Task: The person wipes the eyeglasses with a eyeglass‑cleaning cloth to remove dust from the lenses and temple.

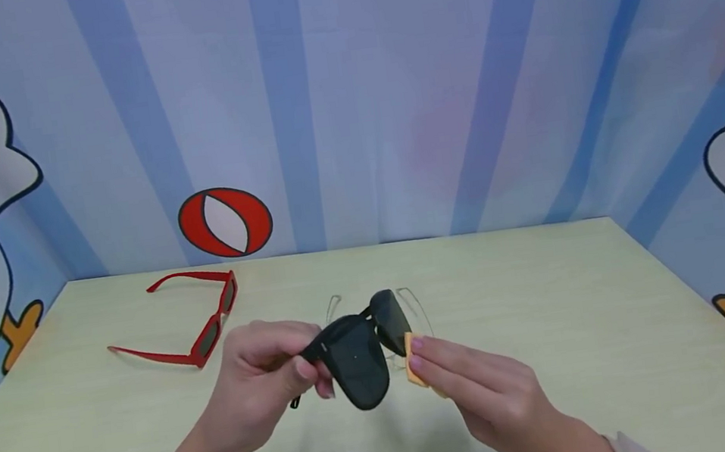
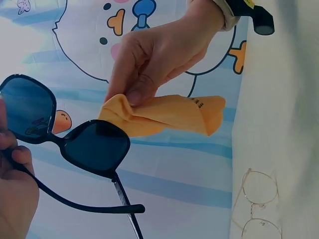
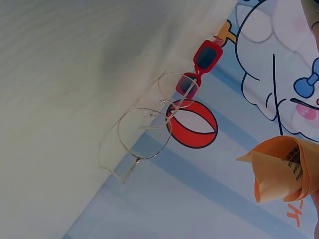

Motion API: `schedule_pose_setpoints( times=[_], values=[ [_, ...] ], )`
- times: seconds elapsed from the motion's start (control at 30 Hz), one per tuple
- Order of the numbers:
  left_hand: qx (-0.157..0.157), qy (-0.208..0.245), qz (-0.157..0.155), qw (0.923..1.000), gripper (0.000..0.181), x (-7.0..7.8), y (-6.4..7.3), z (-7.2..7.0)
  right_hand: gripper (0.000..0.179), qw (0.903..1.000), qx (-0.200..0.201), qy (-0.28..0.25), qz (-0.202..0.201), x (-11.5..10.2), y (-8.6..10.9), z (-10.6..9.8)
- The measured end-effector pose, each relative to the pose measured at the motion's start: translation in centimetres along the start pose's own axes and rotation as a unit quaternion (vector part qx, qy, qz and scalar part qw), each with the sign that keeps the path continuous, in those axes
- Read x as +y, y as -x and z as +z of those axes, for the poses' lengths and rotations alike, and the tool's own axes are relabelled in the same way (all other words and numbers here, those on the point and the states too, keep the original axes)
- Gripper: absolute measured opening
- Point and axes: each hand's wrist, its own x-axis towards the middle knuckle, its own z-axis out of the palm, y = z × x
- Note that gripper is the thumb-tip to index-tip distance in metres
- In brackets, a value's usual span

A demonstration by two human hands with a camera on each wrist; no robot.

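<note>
My left hand (image 1: pixel 256 389) grips black sunglasses (image 1: pixel 356 364) at one end of the frame, by the hinge, and holds them above the table. Between the thumb and fingers of my right hand (image 1: pixel 494 392) is an orange cloth (image 1: pixel 413 360), pinched at the edge of the far dark lens. In the left wrist view the cloth (image 2: pixel 164 114) hangs folded beside that lens (image 2: pixel 99 144), with small dark print near one end. Only a sliver of my right hand shows in the right wrist view, behind the curled cloth (image 3: pixel 279 169).
Red sunglasses (image 1: pixel 208 338) lie with temples spread at the table's left. Thin wire-rimmed glasses (image 3: pixel 144 133) stand on the table (image 1: pixel 549 285) behind the black pair, partly hidden in the head view. A patterned blue backdrop (image 1: pixel 360 104) rises behind and at both sides.
</note>
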Motion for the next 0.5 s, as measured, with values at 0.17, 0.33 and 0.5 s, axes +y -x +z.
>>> schedule_pose_setpoints(
  times=[0.17, 0.33, 0.5],
  values=[
    [-0.006, 0.028, -0.015, 0.9995, 0.013, -0.5, 0.0, 0.5, 0.022, 0.9997, 0.002, 0.024, -0.007, -0.4, -1.2, 0.0],
    [-0.006, 0.021, -0.035, 0.9992, 0.012, -0.4, 0.0, 0.8, 0.025, 0.9972, -0.021, 0.072, -0.002, -1.0, -2.5, 0.0],
    [-0.002, 0.0, -0.036, 0.9994, 0.016, -0.2, -0.1, 0.7, 0.023, 0.9946, -0.005, 0.098, -0.032, -1.1, -2.5, 0.0]
  ],
)
